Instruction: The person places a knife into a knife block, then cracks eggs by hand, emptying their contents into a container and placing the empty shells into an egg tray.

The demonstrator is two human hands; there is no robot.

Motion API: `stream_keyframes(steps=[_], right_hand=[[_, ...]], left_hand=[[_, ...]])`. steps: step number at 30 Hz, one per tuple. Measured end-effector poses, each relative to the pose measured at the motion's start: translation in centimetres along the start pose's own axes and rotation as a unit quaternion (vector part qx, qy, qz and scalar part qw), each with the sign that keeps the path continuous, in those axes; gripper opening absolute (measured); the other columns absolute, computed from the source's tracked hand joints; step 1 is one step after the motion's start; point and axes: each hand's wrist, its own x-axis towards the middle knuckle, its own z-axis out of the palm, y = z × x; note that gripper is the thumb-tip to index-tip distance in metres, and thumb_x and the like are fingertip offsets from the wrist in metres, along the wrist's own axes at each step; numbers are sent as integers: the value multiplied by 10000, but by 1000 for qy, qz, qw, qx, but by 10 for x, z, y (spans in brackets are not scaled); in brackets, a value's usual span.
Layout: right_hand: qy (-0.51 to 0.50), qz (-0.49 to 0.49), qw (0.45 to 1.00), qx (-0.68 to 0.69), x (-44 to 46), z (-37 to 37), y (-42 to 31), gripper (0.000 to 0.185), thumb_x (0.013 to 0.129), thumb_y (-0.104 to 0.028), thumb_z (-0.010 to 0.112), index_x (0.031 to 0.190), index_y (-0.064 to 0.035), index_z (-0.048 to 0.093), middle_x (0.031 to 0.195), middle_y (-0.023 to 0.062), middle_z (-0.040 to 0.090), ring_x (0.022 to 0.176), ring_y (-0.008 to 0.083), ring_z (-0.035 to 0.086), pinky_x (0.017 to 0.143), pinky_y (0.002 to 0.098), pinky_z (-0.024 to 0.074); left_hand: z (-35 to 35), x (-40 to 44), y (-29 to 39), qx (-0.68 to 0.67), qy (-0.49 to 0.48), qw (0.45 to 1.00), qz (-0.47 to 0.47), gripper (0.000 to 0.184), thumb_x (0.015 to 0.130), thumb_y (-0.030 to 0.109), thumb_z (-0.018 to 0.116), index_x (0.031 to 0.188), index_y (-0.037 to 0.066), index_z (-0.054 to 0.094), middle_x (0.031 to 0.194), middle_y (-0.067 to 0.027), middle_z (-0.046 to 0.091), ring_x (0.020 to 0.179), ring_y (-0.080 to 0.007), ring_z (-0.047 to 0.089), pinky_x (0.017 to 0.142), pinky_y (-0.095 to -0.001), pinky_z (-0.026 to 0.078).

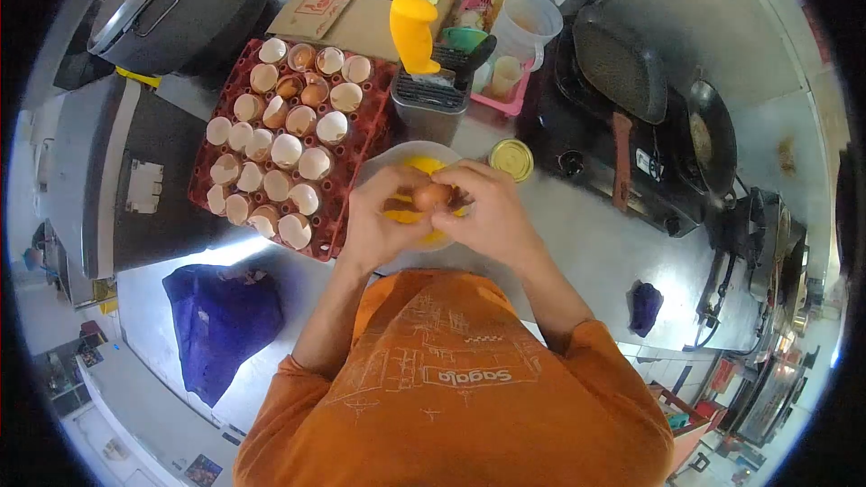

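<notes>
Head view: the left hand (381,218) and right hand (488,206) grip a brown egg (433,197) over a bowl (394,151) of yellow liquid (424,164), near eggshells (287,151).

The person wears an orange shirt (478,446) with short, loose sleeves (591,343) in the same plain orange, ending near the elbows. Thin, pale lines make up a sketchy print (397,370) across the front, with boxy, upright outlines and small, scribbled marks scattered around them. Among them sits a framed word (467,376) in bolder, pale letters, upside down from the head view, apparently "Sagala". Above it runs a short checkered strip (484,339). Forearms (541,284), left hand (377,221) and right hand (492,212) are bare.
</notes>
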Motion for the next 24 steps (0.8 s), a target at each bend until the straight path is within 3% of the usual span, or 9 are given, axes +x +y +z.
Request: stream_keyframes(steps=[3, 7, 10, 12, 13, 15, 19, 21, 24], right_hand=[[3, -17, 1000, 4, 3, -1, -1, 304, 696, -47, 754, 982, 16, 670, 867, 149, 657, 761, 307, 681, 703, 392, 558], [-34, 2, 999, 30, 4, -8, 6, 280, 721, -40, 724, 989, 9, 660, 883, 144, 648, 773, 312, 674, 715, 405, 551], [-59, -49, 997, -14, 1, -8, 13, 253, 749, -32, 701, 994, 1, 649, 926, 134, 640, 806, 309, 674, 735, 401, 551], [-103, -41, 989, -93, 0, -8, 14, 309, 775, 4, 699, 1081, 5, 658, 1079, 126, 646, 917, 277, 679, 819, 358, 555], [-103, -41, 989, -93, -2, -6, 17, 309, 775, 4, 699, 1081, 5, 658, 1079, 126, 646, 917, 277, 679, 819, 358, 555], [-81, -77, 983, -149, -6, -2, 23, 300, 779, -33, 680, 1075, -45, 638, 1176, 135, 570, 908, 343, 665, 788, 410, 561], [-64, -58, 983, -164, -11, 1, 16, 350, 789, -23, 666, 1134, -66, 633, 1259, 140, 511, 953, 361, 656, 810, 422, 561], [-61, -18, 988, -143, -12, 0, 13, 363, 787, 50, 675, 1142, -22, 650, 1262, 135, 518, 1021, 307, 653, 899, 377, 539], [-14, -58, 990, -126, -13, 1, 16, 404, 761, 82, 688, 1151, -16, 648, 1201, 127, 521, 999, 272, 663, 886, 359, 545]], left_hand=[[-4, 2, 1, -14, -15, 1000, -18, 363, 708, 7, 778, 1058, 17, 680, 1094, -100, 695, 987, -193, 699, 842, -333, 602], [-21, 5, 5, -16, -33, 998, -47, 362, 732, -37, 761, 1078, -9, 658, 1147, -84, 681, 1008, -163, 674, 830, -317, 607], [-30, 7, 14, 99, -96, 990, 16, 379, 721, -17, 769, 1084, 22, 668, 1146, -98, 676, 975, -189, 696, 795, -307, 604], [-30, 8, 21, 221, -113, 966, 75, 296, 725, 24, 756, 1011, 64, 690, 1007, -86, 663, 873, -273, 698, 739, -348, 596], [-29, 7, 20, 221, -113, 966, 75, 296, 725, 24, 756, 1011, 64, 690, 1007, -86, 663, 873, -273, 698, 739, -348, 596], [-27, 6, 16, 345, -114, 924, 123, 360, 724, 38, 783, 1068, 79, 687, 1088, -99, 647, 921, -258, 690, 728, -349, 587], [-24, 7, 16, 403, -88, 893, 178, 354, 722, 26, 759, 1064, 81, 686, 1076, -79, 645, 950, -245, 674, 757, -366, 586], [-26, 7, 12, 418, -84, 876, 224, 347, 703, 19, 739, 1040, 89, 697, 1080, -70, 639, 988, -258, 649, 780, -377, 580], [-29, 8, 18, 411, -67, 866, 277, 339, 679, -10, 719, 1005, 83, 705, 1092, -83, 634, 1020, -271, 639, 791, -366, 573]])
